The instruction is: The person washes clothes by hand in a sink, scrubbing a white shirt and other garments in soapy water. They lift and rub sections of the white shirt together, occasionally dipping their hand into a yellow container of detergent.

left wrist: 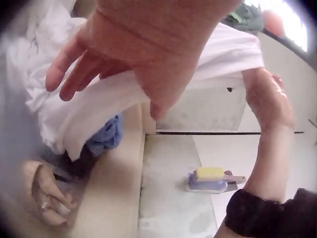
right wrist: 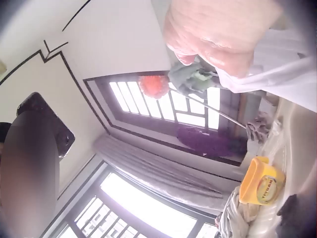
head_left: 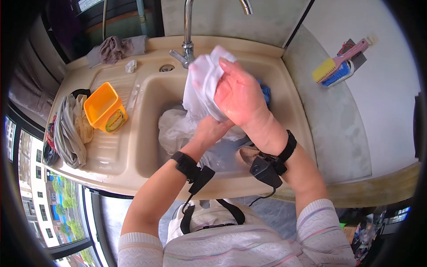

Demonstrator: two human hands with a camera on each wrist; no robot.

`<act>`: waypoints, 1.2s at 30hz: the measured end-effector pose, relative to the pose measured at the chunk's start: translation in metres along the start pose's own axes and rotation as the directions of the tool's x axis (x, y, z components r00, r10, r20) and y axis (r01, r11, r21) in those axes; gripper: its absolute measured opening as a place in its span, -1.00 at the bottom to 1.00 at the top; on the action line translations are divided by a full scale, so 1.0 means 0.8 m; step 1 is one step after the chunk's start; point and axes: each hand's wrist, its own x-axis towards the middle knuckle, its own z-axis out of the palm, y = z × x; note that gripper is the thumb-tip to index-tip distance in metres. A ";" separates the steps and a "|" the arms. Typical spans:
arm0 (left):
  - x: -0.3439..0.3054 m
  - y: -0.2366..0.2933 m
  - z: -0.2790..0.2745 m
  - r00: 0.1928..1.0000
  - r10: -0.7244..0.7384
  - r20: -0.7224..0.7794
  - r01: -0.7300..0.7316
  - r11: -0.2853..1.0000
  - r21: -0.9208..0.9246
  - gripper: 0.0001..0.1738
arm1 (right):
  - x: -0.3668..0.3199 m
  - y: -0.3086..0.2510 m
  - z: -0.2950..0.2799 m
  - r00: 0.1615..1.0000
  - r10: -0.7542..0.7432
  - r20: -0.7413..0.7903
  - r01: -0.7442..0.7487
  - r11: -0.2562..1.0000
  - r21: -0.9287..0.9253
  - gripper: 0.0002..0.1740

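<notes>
A wet white cloth (head_left: 202,84) is held up over the beige sink (head_left: 147,133), and more of it lies bunched in the basin (head_left: 173,129). My right hand (head_left: 235,93) is raised under the tap and grips the cloth's upper part, fingers curled round it. My left hand (head_left: 211,129) is lower, just beneath the right one. In the left wrist view the left hand (left wrist: 143,49) lies on the white cloth (left wrist: 99,109) with its fingers fairly straight, and my right hand (left wrist: 267,96) holds the cloth's far end.
A chrome tap (head_left: 188,31) stands behind the hands. A blue cloth (head_left: 265,94) and a beige object (head_left: 247,153) lie in the basin. On the left drainboard are an orange tub (head_left: 104,108) and grey garments (head_left: 71,131). A brush (head_left: 336,66) rests on the right counter.
</notes>
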 end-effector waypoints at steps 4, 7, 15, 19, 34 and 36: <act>0.024 -0.004 0.022 0.974 0.099 -0.202 -0.130 0.981 -0.146 -0.35 | 0.005 -0.013 0.028 0.987 -0.107 0.122 0.113 0.993 -0.039 -0.61; 0.061 -0.030 0.012 0.941 -0.015 -0.339 -0.050 0.982 -0.181 -0.48 | 0.005 -0.031 0.033 0.968 -0.158 0.193 0.178 0.980 -0.091 -0.58; 0.046 -0.032 -0.032 0.813 0.225 -0.538 -0.095 0.961 0.259 -0.68 | 0.007 -0.098 0.024 0.859 -0.407 0.312 0.508 0.753 -0.417 -0.54; -0.015 0.011 -0.110 0.960 0.164 -0.227 -0.226 0.932 -0.283 -0.82 | 0.001 -0.152 0.003 0.810 -0.511 0.288 0.559 0.524 -0.642 -0.55; -0.056 -0.043 -0.095 0.978 0.169 0.120 -0.174 0.984 0.030 -0.64 | -0.032 -0.062 -0.186 0.952 -0.235 -0.196 -0.295 -0.536 -0.791 -0.50; -0.056 -0.055 -0.081 0.979 0.150 0.138 -0.165 0.980 0.109 -0.65 | -0.039 -0.034 -0.199 0.908 -0.047 -0.416 -0.331 -0.688 -0.645 -0.40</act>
